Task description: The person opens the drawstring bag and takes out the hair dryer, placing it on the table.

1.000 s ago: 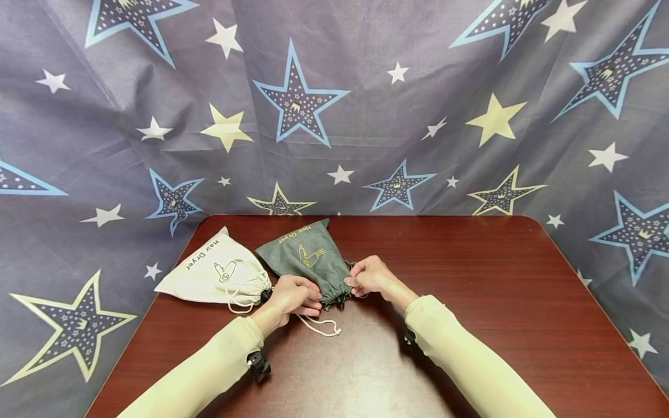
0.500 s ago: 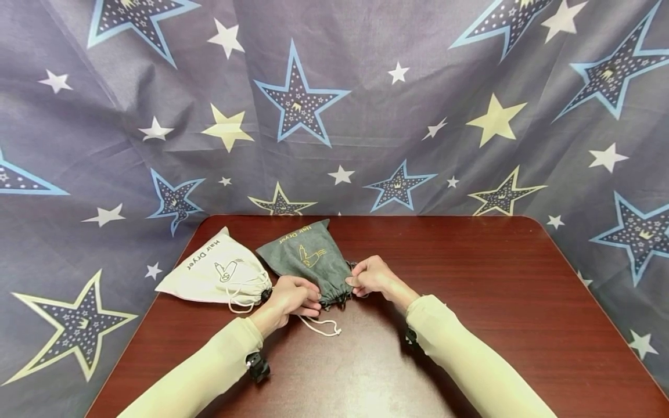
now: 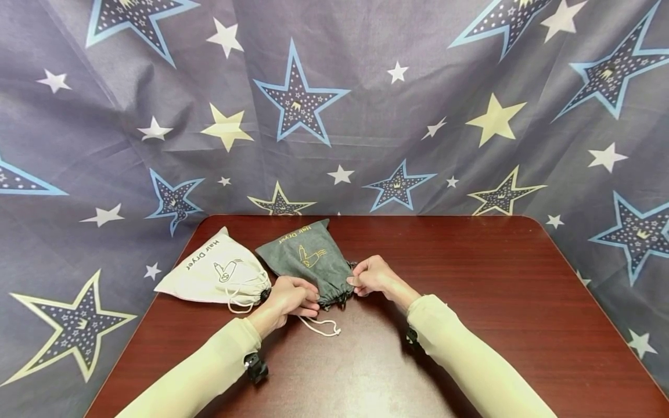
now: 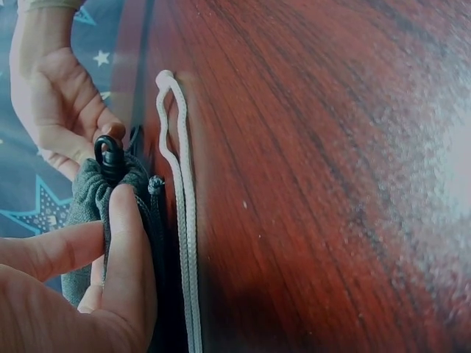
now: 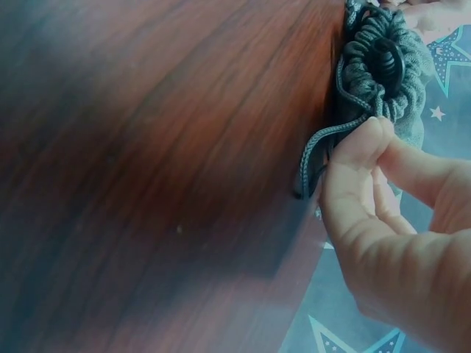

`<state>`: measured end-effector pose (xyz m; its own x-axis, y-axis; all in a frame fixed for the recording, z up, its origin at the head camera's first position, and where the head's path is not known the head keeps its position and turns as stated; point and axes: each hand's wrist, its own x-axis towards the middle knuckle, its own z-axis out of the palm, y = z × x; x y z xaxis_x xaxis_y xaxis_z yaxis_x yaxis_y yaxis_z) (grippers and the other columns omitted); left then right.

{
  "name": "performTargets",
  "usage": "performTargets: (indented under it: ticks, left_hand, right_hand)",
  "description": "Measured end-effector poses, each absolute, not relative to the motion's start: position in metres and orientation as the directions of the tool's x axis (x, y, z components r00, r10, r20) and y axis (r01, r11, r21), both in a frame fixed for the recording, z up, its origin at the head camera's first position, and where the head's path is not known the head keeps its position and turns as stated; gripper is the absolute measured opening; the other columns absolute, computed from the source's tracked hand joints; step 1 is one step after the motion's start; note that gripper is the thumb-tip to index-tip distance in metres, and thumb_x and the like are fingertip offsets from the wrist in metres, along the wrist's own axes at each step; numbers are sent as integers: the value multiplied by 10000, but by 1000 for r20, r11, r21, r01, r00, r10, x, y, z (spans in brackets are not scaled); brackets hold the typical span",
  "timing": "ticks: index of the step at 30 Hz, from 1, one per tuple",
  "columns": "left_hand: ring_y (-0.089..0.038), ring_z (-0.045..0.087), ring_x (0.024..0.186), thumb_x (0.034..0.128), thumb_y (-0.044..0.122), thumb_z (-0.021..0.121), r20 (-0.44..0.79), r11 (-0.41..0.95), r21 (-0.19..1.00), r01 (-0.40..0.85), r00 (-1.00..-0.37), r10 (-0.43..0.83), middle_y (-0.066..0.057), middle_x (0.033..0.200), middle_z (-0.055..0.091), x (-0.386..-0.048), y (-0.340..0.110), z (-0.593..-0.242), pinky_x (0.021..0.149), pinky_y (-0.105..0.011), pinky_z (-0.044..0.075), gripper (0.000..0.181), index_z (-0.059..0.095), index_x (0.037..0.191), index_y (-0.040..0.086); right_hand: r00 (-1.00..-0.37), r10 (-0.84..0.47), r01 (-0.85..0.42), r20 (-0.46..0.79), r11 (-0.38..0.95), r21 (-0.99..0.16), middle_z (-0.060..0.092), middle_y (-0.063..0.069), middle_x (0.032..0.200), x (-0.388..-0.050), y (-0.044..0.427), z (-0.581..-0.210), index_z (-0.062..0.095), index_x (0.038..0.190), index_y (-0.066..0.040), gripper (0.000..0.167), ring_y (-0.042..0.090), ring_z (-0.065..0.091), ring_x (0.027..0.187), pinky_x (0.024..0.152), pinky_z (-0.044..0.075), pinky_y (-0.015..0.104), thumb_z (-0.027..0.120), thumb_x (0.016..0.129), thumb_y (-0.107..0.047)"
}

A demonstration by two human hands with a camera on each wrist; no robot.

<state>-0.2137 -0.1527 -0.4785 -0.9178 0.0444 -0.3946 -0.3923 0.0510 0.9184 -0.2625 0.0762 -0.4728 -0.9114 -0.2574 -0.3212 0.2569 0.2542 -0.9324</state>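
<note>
A dark grey drawstring bag (image 3: 300,261) lies on the table, printed in yellow with "Hair Dryer" and a dryer outline. Its gathered mouth (image 5: 383,66) faces me, with a black loop or hook inside the opening. On the left side of that mouth, my left hand (image 3: 290,299) pinches the bag's edge or cord; the wrist view does not settle which. My right hand (image 3: 372,276) pinches a dark cord (image 5: 324,140) at the opposite side between thumb and forefinger. What fills the bag is hidden.
A white "Hair Dryer" drawstring bag (image 3: 214,273) lies to the left, partly behind my left hand. Its white cord (image 4: 184,184) runs out under that hand across the brown table (image 3: 470,325). A star-patterned curtain (image 3: 366,128) hangs behind the table.
My two hands have drawn very slightly apart at the grey bag's mouth. Both bags stay in place.
</note>
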Motion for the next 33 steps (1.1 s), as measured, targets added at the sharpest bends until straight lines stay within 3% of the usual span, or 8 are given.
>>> performTargets:
  ticks: [10,22,33]
  left_hand:
    - [-211,715,640,835,-166,644,-394,50,919,-392,-918,50,-180,804,701,-213,-154,-478,624,-355,625,193,700,1016,-133]
    - [-210,717,638,832,-166,647,-395,50,918,-392,-918,49,-173,798,704,-211,-155,-476,623,-350,624,207,703,1029,-138]
    - [-195,710,619,825,-167,646,-386,47,922,-384,-922,42,-182,786,702,-210,-156,-473,607,-330,619,216,704,1032,-144]
  right_hand:
    - [-912,-256,259,-321,247,-934,620,89,688,-262,79,-472,625,961,108,136,120,613,543,550,574,252,750,916,79]
    - [-911,-255,257,-323,262,-930,631,94,714,-262,80,-470,622,1060,167,203,116,617,554,566,581,256,744,924,78]
    - [-916,-246,249,-316,266,-931,634,95,718,-262,82,-467,638,1016,134,159,123,625,555,579,593,273,752,919,80]
